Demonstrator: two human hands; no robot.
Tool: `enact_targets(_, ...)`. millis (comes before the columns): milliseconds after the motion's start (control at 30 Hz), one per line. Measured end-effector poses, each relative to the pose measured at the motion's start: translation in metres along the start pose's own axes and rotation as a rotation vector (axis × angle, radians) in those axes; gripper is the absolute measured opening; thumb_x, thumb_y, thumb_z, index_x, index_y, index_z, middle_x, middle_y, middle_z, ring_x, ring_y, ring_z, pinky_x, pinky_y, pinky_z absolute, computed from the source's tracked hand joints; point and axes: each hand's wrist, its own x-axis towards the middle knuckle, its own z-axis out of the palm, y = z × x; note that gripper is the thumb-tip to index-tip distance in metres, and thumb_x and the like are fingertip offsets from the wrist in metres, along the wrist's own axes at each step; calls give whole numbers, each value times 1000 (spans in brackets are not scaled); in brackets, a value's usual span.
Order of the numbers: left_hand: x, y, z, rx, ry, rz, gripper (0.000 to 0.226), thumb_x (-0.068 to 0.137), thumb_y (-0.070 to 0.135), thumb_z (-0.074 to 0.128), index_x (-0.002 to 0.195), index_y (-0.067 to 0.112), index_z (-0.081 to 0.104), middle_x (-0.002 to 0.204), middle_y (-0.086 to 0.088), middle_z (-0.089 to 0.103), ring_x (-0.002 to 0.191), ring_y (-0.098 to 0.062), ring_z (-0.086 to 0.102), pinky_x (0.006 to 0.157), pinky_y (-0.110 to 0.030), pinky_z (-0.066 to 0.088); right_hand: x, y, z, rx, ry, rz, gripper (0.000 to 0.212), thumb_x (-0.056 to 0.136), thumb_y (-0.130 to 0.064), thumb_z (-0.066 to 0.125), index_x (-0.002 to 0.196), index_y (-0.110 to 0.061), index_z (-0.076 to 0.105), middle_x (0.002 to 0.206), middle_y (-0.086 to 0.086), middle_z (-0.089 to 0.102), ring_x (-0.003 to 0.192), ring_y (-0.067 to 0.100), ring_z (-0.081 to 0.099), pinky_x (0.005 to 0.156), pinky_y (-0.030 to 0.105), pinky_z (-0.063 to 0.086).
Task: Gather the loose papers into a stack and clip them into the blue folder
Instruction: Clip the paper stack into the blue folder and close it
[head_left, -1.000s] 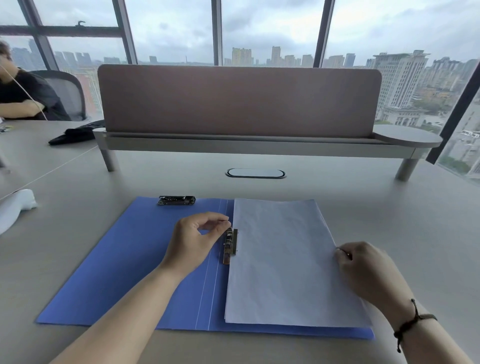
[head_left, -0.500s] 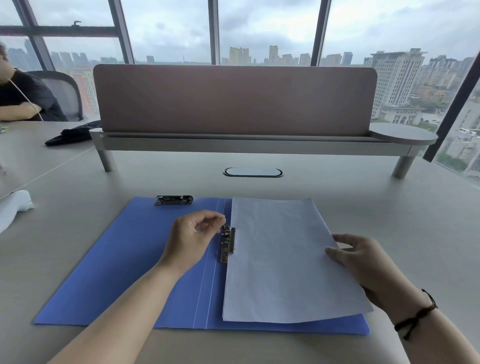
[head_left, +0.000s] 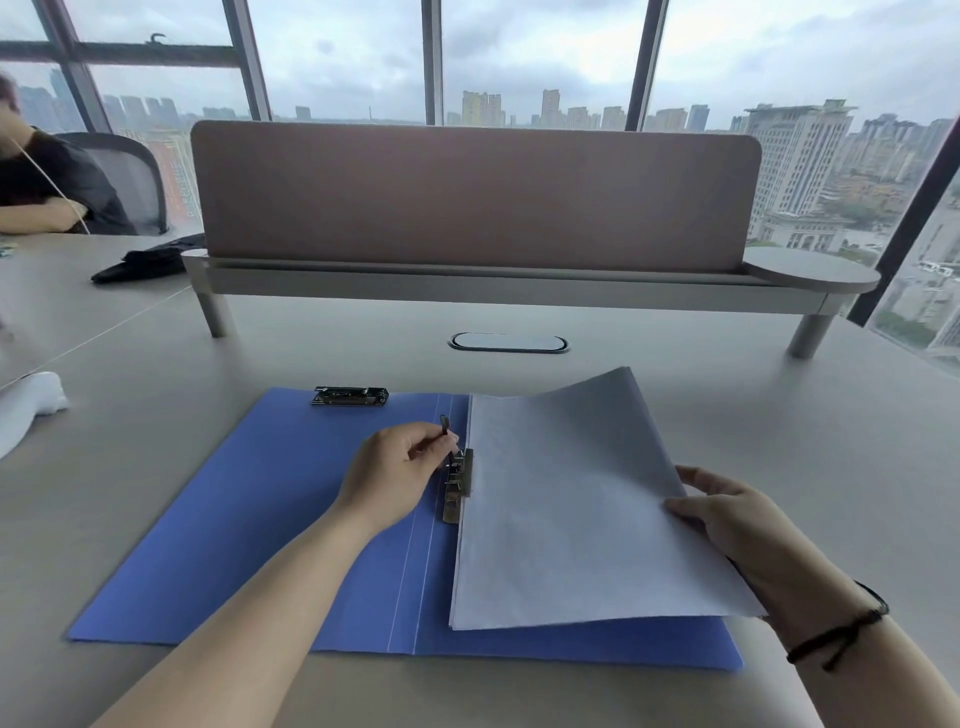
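Observation:
The blue folder (head_left: 249, 525) lies open flat on the desk. A stack of white papers (head_left: 566, 509) rests on its right half, its left edge at the metal spring clip (head_left: 458, 491) beside the spine. My left hand (head_left: 400, 473) pinches the clip's lever, which stands raised. My right hand (head_left: 737, 519) grips the stack's right edge and lifts it, so the far right corner curls up off the folder. A second metal clip (head_left: 349, 396) sits at the top edge of the folder's left half.
A raised shelf with a privacy panel (head_left: 475, 197) crosses the desk behind the folder, with a cable port (head_left: 508, 343) in front of it. A white object (head_left: 26, 405) lies at the left edge. Another person sits at far left beside a black item (head_left: 148, 262).
My right hand moved from resting on the papers to gripping their right edge and raising it. My left hand lifted the clip's lever upright.

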Motion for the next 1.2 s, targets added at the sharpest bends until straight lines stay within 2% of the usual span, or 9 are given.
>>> enact_targets(133, 5, 3, 1, -71, -16, -76, 19, 97, 29, 62, 88, 23, 78, 88, 9, 79, 76, -8, 75, 87, -39, 57, 3, 0, -4, 41, -1, 6, 33, 94, 8, 52, 112, -14, 68, 83, 18, 77, 55, 28, 71, 52, 31, 60)
enact_targets(267, 7, 5, 1, -97, 6, -109, 17, 96, 29, 64, 88, 23, 77, 88, 10, 79, 67, -10, 75, 84, -39, 58, 3, 1, -1, 54, -35, 20, 32, 94, 9, 50, 108, -14, 68, 78, 17, 77, 51, 27, 70, 48, 33, 59)
enact_targets(433, 7, 9, 1, -53, 28, -118, 15, 95, 32, 65, 90, 24, 77, 87, 12, 79, 53, -7, 69, 77, -34, 56, 4, 3, 2, -33, 10, -12, 36, 96, 9, 49, 119, -15, 62, 72, 16, 76, 45, 25, 69, 41, 30, 56)
enact_targets(500, 6, 9, 1, -47, 32, -119, 15, 94, 33, 66, 89, 26, 77, 86, 13, 79, 51, -7, 68, 75, -33, 56, 2, 4, 3, -31, -12, -18, 38, 97, 11, 45, 121, -15, 58, 79, 22, 74, 46, 27, 68, 41, 33, 56)
enact_targets(667, -2, 8, -2, -188, 5, -99, 6, 90, 28, 73, 90, 32, 78, 89, 7, 79, 57, -7, 66, 70, -29, 57, 0, 6, 7, -78, -48, -58, 38, 97, 14, 38, 117, -11, 59, 95, 28, 71, 57, 33, 70, 52, 40, 61)
enact_targets(800, -9, 8, -6, -242, -21, -66, 8, 85, 22, 79, 92, 24, 81, 87, 7, 80, 78, -12, 73, 84, -33, 59, -1, 8, 11, -239, -5, -109, 42, 94, 13, 38, 106, -13, 69, 90, 20, 77, 74, 38, 73, 73, 53, 60)
enact_targets(900, -14, 11, -8, -235, 9, -30, 7, 84, 20, 80, 91, 21, 81, 88, 8, 80, 87, -15, 75, 87, -34, 60, 3, 12, 11, -577, 99, -294, 36, 97, -4, 47, 93, -29, 72, 83, 3, 78, 78, 29, 73, 75, 46, 58)
enact_targets(1000, -19, 14, -11, -167, 17, 27, 11, 83, 26, 80, 95, 24, 79, 91, 14, 78, 85, -8, 75, 84, -26, 58, 2, 14, 12, -860, 167, -385, 19, 98, -32, 51, 112, -35, 65, 99, -6, 73, 89, 21, 67, 74, 37, 53)
enact_targets(1200, -35, 12, -20, 11, -51, 92, 22, 92, 33, 69, 114, 32, 70, 99, 21, 75, 97, 9, 68, 85, -10, 50, 3, 19, 12, -1012, 322, -393, 54, 93, -56, 49, 127, -15, 54, 114, 4, 66, 107, 29, 60, 83, 39, 49)
